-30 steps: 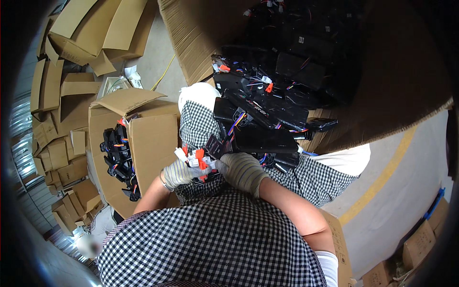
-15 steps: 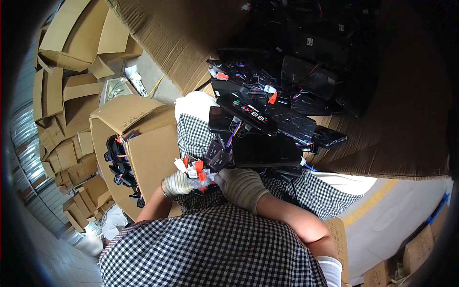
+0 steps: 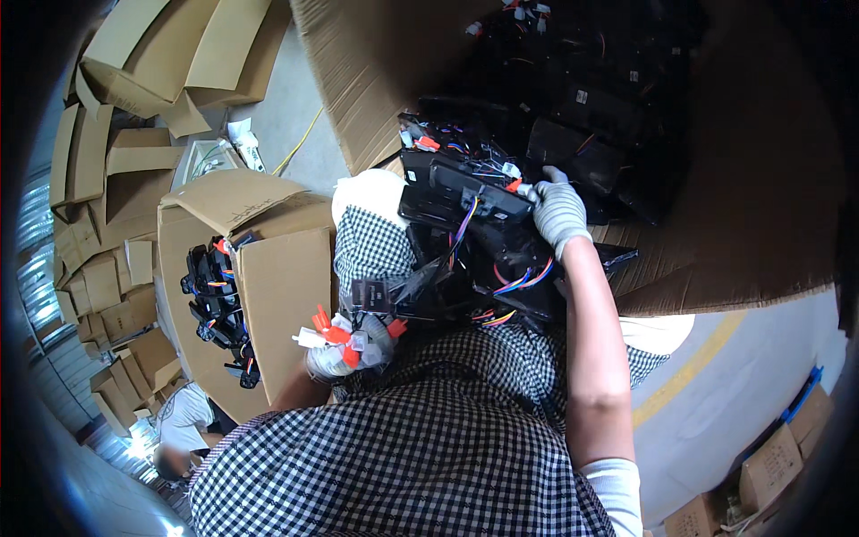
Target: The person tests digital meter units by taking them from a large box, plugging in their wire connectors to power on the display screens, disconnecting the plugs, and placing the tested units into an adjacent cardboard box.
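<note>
My left hand (image 3: pixel 344 354), in a striped work glove, is closed around a bunch of red and white cable connectors (image 3: pixel 338 335), by my lap. A small dark labelled piece (image 3: pixel 371 296) stands just above them. My right hand (image 3: pixel 560 215), also gloved, is stretched out to the far side. Its thumb and fingers are at the right end of a narrow black display panel (image 3: pixel 483 192), which lies tilted with a coloured cable coming from it. The exact grip there is partly hidden. More black panels and coloured wires (image 3: pixel 523 279) lie across my checked apron.
A large carton (image 3: pixel 716 259) with many black panels lies open in front of me. To the left, a smaller carton (image 3: pixel 286 304) holds black parts with wires. Stacked cartons (image 3: pixel 134 188) fill the far left. Another person (image 3: pixel 183 430) is at the lower left.
My right hand has moved from beside the left out to the far panels. The narrow panel's lit-looking front has turned out of sight. The left hand keeps the connectors, slightly lower.
</note>
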The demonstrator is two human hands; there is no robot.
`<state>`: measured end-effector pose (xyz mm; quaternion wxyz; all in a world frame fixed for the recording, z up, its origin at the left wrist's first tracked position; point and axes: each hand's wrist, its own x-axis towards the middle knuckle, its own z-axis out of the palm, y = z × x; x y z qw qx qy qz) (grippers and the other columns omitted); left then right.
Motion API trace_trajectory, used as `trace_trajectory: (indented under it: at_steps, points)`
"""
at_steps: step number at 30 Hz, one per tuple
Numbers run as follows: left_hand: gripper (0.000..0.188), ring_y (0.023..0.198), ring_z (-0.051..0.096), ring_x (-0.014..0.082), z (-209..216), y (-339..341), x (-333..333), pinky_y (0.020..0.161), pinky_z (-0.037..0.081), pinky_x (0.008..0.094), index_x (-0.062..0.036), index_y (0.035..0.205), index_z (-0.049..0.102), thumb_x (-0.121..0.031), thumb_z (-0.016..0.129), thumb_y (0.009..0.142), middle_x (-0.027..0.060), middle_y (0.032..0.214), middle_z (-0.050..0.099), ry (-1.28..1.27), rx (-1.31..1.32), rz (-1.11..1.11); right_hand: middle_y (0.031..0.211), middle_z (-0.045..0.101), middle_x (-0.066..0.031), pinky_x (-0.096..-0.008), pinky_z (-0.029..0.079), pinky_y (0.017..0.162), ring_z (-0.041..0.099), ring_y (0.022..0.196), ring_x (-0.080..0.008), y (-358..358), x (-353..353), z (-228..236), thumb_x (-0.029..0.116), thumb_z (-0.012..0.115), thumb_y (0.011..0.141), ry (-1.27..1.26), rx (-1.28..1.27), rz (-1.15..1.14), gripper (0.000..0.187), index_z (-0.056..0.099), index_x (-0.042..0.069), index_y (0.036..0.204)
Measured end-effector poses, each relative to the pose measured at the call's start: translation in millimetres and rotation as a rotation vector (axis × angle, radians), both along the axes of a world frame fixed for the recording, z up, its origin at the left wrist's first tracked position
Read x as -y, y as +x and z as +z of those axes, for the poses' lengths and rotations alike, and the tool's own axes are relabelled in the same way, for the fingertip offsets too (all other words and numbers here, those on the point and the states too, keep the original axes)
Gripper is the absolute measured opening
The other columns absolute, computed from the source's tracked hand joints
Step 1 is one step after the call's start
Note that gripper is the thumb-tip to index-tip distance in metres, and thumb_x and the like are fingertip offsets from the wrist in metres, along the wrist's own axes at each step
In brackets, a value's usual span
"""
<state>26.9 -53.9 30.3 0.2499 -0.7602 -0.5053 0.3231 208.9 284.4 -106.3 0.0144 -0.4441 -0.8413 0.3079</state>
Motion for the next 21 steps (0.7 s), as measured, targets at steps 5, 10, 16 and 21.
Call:
trace_trajectory:
  at_steps: [5,10,16,21]
  points:
    - [0.011,0.071,0.054,0.0151,7,0,-10,0.067,0.046,0.0287,-0.0054,0.089,0.057,-0.012,0.061,0.081,0.0069,0.087,0.059,0.019,0.635,0.349,0.106,0.058,-0.0164,-0.0395,0.046,0.085,0.059,0.095,-0.0328,5,2,3,0.019,0.062,0.079,-0.110,0.111,0.126,0.019,0.067,0.007,0.093]
    - [0.010,0.074,0.055,0.0157,15,3,-35,0.071,0.046,0.0329,-0.0059,0.088,0.057,-0.010,0.061,0.079,0.0072,0.087,0.060,0.019,1.322,0.630,0.098,0.062,-0.0135,-0.0381,0.048,0.078,0.060,0.088,-0.0330,24,22,36,0.013,0.058,0.083,0.210,-0.177,-0.121,0.014,0.066,0.005,0.091]
    - [0.011,0.077,0.055,0.0163,29,14,-65,0.077,0.045,0.0379,-0.0064,0.087,0.056,-0.008,0.061,0.077,0.0076,0.087,0.061,-0.026,2.128,0.936,0.099,0.063,-0.0127,-0.0357,0.048,0.078,0.061,0.088,-0.0297,36,54,85,0.006,0.058,0.081,0.432,-0.527,-0.274,0.012,0.064,0.002,0.090]
    - [0.026,0.106,0.057,0.0204,0,19,-100,0.092,0.044,0.0349,0.0001,0.118,0.050,-0.011,0.044,0.095,0.0115,0.115,0.058,0.373,1.848,0.146,0.095,0.062,-0.0132,-0.0378,0.049,0.070,0.061,0.081,-0.0306,43,105,112,0.002,0.062,0.069,0.425,-0.558,0.023,0.013,0.061,0.003,0.083]
